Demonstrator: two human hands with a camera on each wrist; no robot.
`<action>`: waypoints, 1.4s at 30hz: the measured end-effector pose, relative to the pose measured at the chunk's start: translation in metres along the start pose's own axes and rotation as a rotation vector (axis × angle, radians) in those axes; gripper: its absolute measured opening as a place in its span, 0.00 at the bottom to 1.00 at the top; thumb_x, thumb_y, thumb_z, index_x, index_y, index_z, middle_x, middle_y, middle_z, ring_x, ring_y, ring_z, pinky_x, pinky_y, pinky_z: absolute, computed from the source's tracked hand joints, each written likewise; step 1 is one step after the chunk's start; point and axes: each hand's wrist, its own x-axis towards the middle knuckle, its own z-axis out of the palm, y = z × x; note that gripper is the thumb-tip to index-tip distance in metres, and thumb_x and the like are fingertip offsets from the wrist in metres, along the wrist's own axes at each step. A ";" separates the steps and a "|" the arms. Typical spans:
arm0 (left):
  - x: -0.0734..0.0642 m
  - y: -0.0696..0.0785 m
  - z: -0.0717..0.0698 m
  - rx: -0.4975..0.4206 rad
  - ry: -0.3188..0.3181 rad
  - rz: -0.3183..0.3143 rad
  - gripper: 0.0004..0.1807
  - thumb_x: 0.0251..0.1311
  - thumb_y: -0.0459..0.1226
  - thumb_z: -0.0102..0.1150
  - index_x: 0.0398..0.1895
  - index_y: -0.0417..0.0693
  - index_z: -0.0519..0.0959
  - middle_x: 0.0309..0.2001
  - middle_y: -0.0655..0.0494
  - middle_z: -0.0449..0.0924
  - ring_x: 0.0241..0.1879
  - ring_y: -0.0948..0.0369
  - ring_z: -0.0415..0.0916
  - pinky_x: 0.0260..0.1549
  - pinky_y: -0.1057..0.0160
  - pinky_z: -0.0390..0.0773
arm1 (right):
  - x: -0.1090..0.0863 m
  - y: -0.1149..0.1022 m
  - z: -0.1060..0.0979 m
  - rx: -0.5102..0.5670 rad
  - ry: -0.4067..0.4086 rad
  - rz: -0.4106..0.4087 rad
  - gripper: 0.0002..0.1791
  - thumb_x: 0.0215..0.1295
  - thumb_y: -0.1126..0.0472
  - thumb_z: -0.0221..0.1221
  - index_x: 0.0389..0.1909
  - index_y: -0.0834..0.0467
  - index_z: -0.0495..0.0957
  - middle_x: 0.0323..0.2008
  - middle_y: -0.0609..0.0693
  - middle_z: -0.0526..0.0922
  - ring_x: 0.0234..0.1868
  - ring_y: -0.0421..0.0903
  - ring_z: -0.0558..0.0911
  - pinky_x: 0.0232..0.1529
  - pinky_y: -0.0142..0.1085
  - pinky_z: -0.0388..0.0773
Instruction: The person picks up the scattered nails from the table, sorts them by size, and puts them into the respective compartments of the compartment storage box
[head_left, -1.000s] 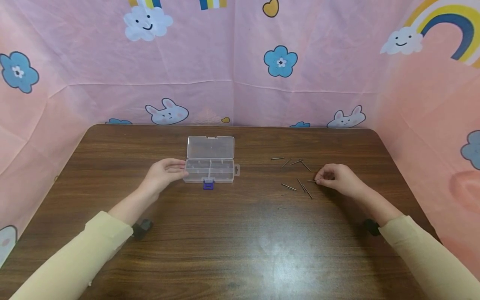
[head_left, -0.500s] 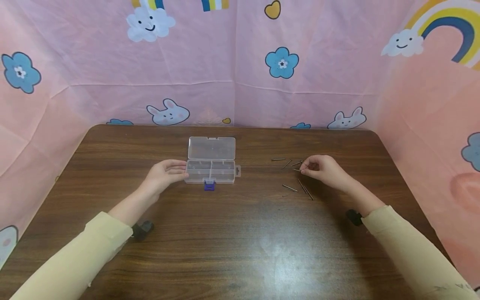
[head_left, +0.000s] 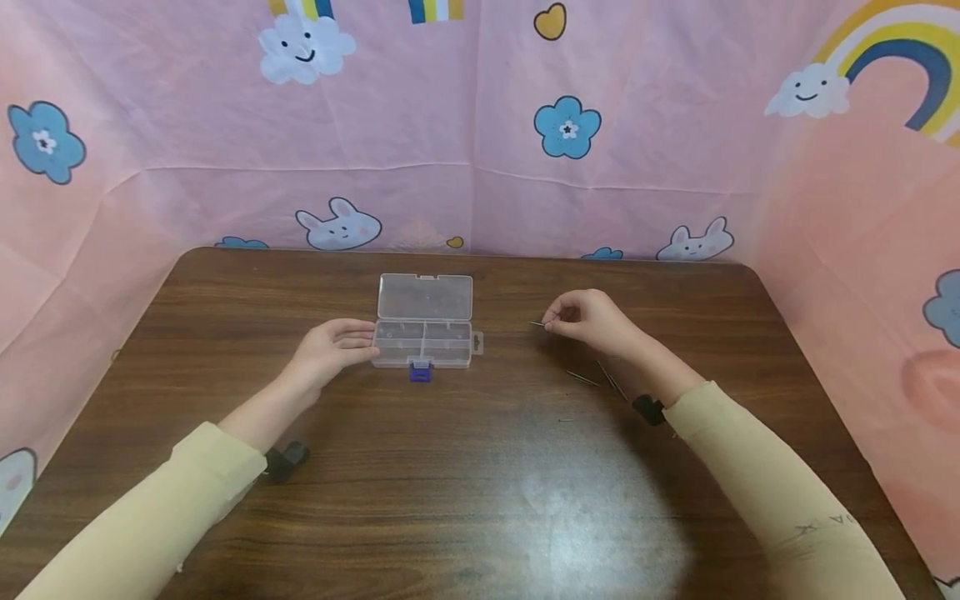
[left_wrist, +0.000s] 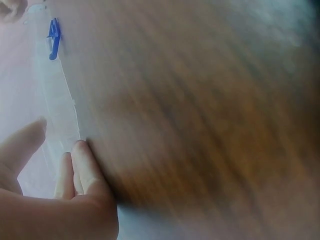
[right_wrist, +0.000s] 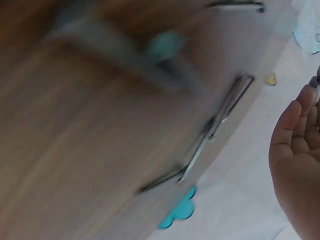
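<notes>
A clear plastic compartment box (head_left: 450, 354) lies on the table with its lid (head_left: 426, 297) folded back and a blue latch (head_left: 421, 372) at the front. My left hand (head_left: 326, 354) touches the box's left end, its fingers fairly straight along the side and the thumb at the front corner. To the right of the box, my right hand (head_left: 592, 321) pinches a thin metal nail (head_left: 535, 323) between thumb and fingertips, the nail pointing left. Other nails (head_left: 582, 378) lie on the table below this hand; the right wrist view shows further nails (right_wrist: 235, 97), some crossing each other.
The brown wooden table (head_left: 420, 517) meets a pink patterned cloth (head_left: 502, 125) at its back and sides. A short nail (head_left: 566, 420) lies nearest the front. Dark wrist-worn devices (head_left: 287, 461) sit below both sleeves.
My right hand has carried the pinched nail leftward and slightly away from me, over the scattered nails towards the box. My left hand stays at the box's left end.
</notes>
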 end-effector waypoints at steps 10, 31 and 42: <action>-0.002 0.003 -0.002 0.005 0.006 -0.012 0.33 0.73 0.38 0.65 0.76 0.35 0.66 0.74 0.34 0.71 0.75 0.41 0.71 0.77 0.43 0.68 | 0.039 -0.036 0.020 0.023 0.003 -0.107 0.04 0.71 0.65 0.68 0.41 0.61 0.89 0.37 0.55 0.91 0.36 0.44 0.82 0.40 0.32 0.78; -0.003 0.003 0.000 -0.006 0.000 -0.013 0.33 0.74 0.37 0.65 0.76 0.34 0.66 0.74 0.33 0.71 0.75 0.41 0.71 0.77 0.43 0.68 | 0.089 -0.072 0.070 -0.134 -0.101 -0.191 0.03 0.69 0.64 0.68 0.37 0.58 0.90 0.38 0.51 0.92 0.37 0.41 0.83 0.43 0.30 0.79; -0.002 0.002 -0.001 -0.001 -0.004 0.000 0.33 0.74 0.38 0.64 0.77 0.34 0.66 0.74 0.33 0.71 0.74 0.40 0.70 0.76 0.41 0.68 | 0.091 -0.075 0.081 -0.212 -0.128 -0.185 0.03 0.70 0.64 0.67 0.38 0.58 0.89 0.38 0.50 0.92 0.40 0.43 0.86 0.46 0.31 0.83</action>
